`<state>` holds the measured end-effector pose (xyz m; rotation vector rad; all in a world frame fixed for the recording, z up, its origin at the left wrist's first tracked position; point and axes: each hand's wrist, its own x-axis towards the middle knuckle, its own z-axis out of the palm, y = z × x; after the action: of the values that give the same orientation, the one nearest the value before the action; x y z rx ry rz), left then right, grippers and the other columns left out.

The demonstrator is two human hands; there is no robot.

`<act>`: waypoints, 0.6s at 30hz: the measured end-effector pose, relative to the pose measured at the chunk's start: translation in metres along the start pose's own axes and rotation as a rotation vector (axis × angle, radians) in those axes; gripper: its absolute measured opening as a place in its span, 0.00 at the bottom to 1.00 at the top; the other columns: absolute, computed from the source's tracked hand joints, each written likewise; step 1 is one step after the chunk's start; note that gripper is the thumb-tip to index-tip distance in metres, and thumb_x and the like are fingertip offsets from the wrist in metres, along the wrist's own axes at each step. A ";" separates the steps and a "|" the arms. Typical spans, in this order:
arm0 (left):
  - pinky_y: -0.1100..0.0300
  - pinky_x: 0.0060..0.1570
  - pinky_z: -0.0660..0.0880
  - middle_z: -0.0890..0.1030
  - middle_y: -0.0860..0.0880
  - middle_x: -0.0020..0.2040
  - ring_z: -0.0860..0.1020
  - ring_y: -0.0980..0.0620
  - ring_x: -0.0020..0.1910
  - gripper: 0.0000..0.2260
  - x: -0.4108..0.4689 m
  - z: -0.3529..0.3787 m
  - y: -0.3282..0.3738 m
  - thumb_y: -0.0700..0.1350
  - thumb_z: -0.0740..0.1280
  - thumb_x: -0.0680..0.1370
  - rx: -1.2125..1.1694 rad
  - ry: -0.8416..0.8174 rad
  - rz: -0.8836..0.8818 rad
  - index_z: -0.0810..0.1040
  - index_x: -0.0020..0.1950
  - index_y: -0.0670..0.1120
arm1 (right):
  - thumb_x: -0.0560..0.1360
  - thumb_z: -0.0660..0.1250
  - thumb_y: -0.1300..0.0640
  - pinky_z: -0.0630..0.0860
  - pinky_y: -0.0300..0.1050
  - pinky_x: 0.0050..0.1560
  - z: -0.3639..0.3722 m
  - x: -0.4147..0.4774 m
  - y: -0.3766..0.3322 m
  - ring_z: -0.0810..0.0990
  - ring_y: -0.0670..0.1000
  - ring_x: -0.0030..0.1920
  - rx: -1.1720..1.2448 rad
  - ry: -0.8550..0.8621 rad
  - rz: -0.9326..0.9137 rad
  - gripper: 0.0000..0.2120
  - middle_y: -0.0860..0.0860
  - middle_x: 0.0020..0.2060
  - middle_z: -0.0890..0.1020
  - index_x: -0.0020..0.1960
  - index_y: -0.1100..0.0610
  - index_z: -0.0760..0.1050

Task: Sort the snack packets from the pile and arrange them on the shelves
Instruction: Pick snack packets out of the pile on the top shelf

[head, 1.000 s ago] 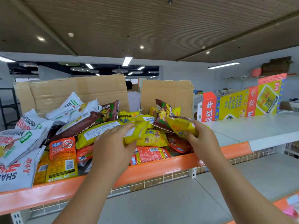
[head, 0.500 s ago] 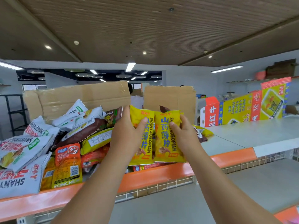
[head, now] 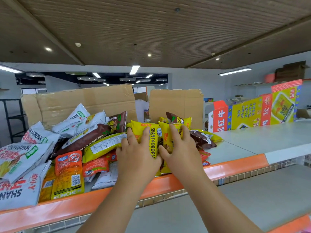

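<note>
A pile of snack packets [head: 70, 148], white, brown, yellow and orange, covers the left part of the top shelf [head: 239, 142]. My left hand [head: 134, 155] grips a yellow SHANYAOBOPIAN packet [head: 153, 137] held upright at the pile's right edge. My right hand [head: 178, 148] grips a second yellow packet [head: 168, 132] right beside the first. Both packets stand above the orange shelf lip [head: 235, 167]. More yellow and brown packets [head: 202, 138] lie just behind and right of my right hand.
Cardboard box flaps [head: 80, 103] rise behind the pile. A flattened yellow and red carton [head: 252, 113] lies at the back right of the top shelf. A lower grey shelf [head: 252, 195] runs beneath. A black rack [head: 11, 118] stands far left.
Both hands have lifted the two yellow packets out of the pile, stood them upright side by side, then lowered them back toward the shelf edge. The view has tilted upward.
</note>
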<state>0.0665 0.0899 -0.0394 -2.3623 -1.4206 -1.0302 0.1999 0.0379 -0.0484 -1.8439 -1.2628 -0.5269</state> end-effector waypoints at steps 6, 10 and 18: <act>0.45 0.70 0.66 0.55 0.39 0.81 0.61 0.37 0.75 0.36 0.003 0.001 -0.001 0.65 0.62 0.76 -0.083 -0.030 0.012 0.51 0.81 0.60 | 0.74 0.66 0.46 0.77 0.53 0.54 0.005 0.003 -0.001 0.75 0.63 0.61 -0.021 0.003 0.036 0.31 0.56 0.76 0.60 0.75 0.47 0.61; 0.45 0.70 0.66 0.55 0.39 0.80 0.62 0.36 0.74 0.38 0.004 0.000 -0.002 0.60 0.65 0.76 -0.132 -0.034 0.011 0.50 0.81 0.58 | 0.74 0.66 0.49 0.77 0.54 0.54 0.002 0.002 -0.001 0.76 0.62 0.59 -0.011 0.023 -0.004 0.31 0.54 0.75 0.62 0.75 0.48 0.62; 0.45 0.72 0.64 0.55 0.39 0.81 0.61 0.36 0.73 0.40 0.006 -0.017 0.007 0.60 0.67 0.75 -0.256 0.056 0.043 0.50 0.82 0.58 | 0.74 0.68 0.51 0.74 0.47 0.52 -0.025 0.006 0.001 0.73 0.54 0.61 0.085 0.154 -0.052 0.30 0.47 0.73 0.63 0.73 0.45 0.63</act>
<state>0.0662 0.0823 -0.0223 -2.5018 -1.2790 -1.3264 0.2057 0.0207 -0.0294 -1.6704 -1.2133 -0.6220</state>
